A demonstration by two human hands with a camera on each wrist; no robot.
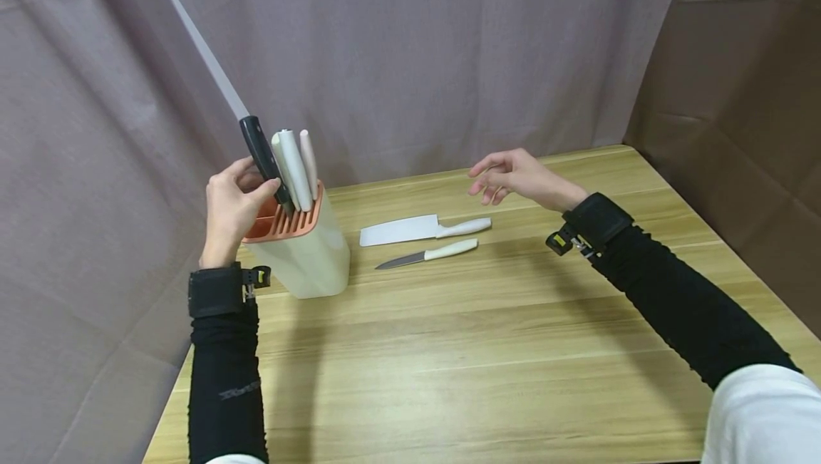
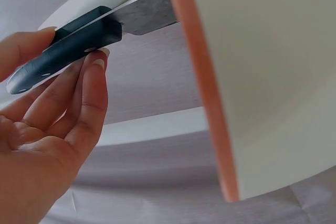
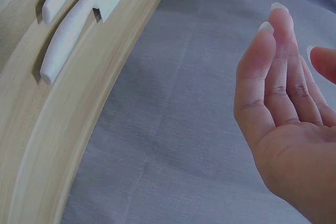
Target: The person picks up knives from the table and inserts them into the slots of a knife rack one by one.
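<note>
My left hand (image 1: 232, 202) pinches the dark knife handle (image 1: 264, 157) in the block (image 1: 308, 250); my right hand (image 1: 513, 175) hovers open. A loose pinch could drop the blade.

A staged recording booth rather than a lived-in kitchen: grey fabric curtains (image 1: 398, 43) close off the back and left of the frame, brown cloth (image 1: 737, 58) hangs at upper right, and a bare wooden table (image 1: 487, 350) carries only a knife block (image 1: 308, 250) and loose knives.
</note>
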